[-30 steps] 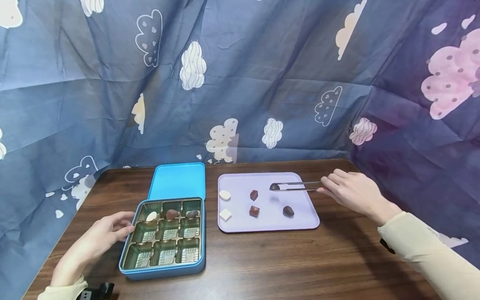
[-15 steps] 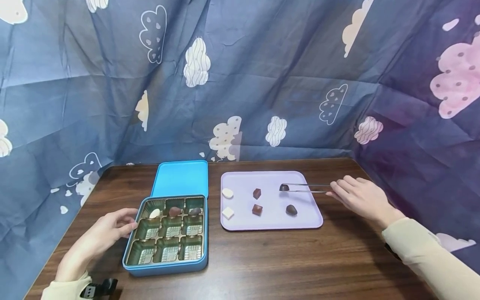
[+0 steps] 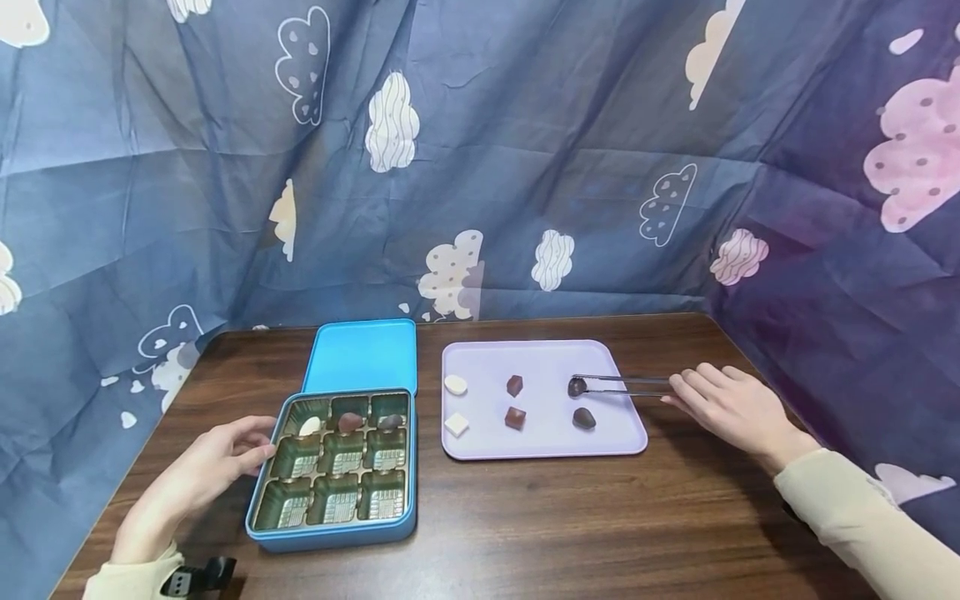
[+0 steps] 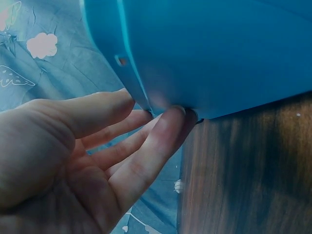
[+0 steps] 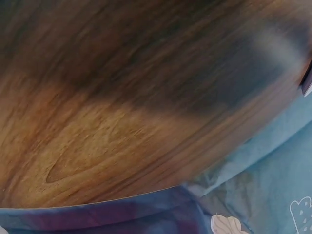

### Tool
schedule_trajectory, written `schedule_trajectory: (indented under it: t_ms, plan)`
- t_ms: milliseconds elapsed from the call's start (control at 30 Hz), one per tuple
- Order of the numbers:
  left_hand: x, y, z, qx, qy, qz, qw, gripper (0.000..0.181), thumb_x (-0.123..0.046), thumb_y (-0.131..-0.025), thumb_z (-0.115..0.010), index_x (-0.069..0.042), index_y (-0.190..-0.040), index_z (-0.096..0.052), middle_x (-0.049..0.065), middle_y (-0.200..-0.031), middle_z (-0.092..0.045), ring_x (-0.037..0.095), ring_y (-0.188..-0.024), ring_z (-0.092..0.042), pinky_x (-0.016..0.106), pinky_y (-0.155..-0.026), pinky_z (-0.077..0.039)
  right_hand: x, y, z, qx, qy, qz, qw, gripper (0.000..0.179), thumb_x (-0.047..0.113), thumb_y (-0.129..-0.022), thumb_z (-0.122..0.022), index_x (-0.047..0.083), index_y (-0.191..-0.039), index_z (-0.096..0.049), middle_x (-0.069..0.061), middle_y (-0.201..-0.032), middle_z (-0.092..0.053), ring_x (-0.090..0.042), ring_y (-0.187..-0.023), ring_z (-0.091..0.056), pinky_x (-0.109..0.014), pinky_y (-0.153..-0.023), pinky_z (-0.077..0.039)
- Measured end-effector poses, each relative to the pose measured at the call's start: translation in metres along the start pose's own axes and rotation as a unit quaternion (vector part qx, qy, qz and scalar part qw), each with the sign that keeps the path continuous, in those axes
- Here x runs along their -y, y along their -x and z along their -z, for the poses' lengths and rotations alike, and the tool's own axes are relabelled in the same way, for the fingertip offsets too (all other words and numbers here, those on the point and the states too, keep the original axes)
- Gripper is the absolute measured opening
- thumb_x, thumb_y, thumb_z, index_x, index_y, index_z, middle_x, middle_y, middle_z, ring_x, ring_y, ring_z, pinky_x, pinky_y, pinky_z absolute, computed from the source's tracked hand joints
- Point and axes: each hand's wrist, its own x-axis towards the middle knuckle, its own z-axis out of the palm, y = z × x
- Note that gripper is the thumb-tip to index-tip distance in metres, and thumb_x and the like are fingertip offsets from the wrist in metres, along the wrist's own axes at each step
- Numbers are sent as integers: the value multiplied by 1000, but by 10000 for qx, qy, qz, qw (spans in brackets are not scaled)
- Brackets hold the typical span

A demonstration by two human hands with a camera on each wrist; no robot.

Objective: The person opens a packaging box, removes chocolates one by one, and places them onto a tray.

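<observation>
At the near left of the table (image 3: 487, 533), the left hand (image 3: 206, 467) touches the outer wall of the blue box (image 3: 337, 540), its fingers loosely bent and slightly apart; light, steady contact is judged adequate, since a push could slide the box. Of the box's 9 compartments, the 3 in the far row each hold a piece. Further off, the second dark piece (image 3: 583, 418) lies just on the near side of the tweezers (image 3: 626, 380) and should be kept clear of their lower arm. The right hand (image 3: 738, 412) has its fingers together, clamped on the tweezers' far right end. The rounded dark piece (image 3: 577, 387) is between the tips, at the right part of the lilac tray (image 3: 551, 362); whether it is pinched or touches the tray cannot be told. Recommended: seat both tips across its widest part, squeeze gently, keep the arms level. Beyond the box lies the lid (image 3: 363, 357)
</observation>
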Motion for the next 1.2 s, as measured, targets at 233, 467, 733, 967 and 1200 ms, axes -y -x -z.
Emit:
schedule_trajectory:
  t_ms: [233, 467, 733, 967, 1200]
  plan:
    - [-2, -1, -2, -54, 134, 5, 9999, 44, -6, -96, -61, 15, -132, -46, 18, -104, -65, 24, -87, -67, 28, -71, -58, -9, 3, 12, 201, -61, -8, 9998, 47, 38, -102, -46, -4, -90, -61, -9, -72, -51, -30, -59, -44, -36, -41, -28]
    - [-3, -1, -1, -80, 63, 80, 9999, 43, -6, -96, -60, 15, -132, -46, 19, -104, -65, 26, -87, -68, 29, -69, -58, -21, 1, 26, 412, -65, 10, 9991, 50, 41, -102, -43, -5, -94, -61, -10, -74, -52, -31, -61, -46, -38, -43, -32]
    - [-3, 0, -1, -66, 43, 53, 10000, 44, -6, -96, -61, 15, -132, -46, 19, -104, -65, 26, -88, -68, 28, -70, -58, -23, -20, 33, 235, -117, -235, 9994, 53, 44, -101, -46, -6, -96, -63, -10, -77, -57, -32, -63, -50, -42, -43, -38]
    - [-2, 0, 0, -17, 4, -20, 10000, 44, -7, -96, -61, 14, -131, -47, 18, -104, -66, 22, -85, -67, 28, -69, -57, 0, -58, 29, 568, -512, -41, 9971, 52, 46, -101, -44, -3, -99, -61, -7, -78, -55, -28, -65, -51, -43, -44, -44]
    - [-3, 1, -1, -70, -13, -52, 10000, 43, -6, -96, -61, 14, -131, -48, 18, -103, -66, 23, -86, -67, 28, -70, -57, 32, -110, 11, 699, -818, 108, 9941, 52, 49, -103, -37, 1, -106, -58, -5, -78, -49, -24, -63, -48, -38, -37, -40]
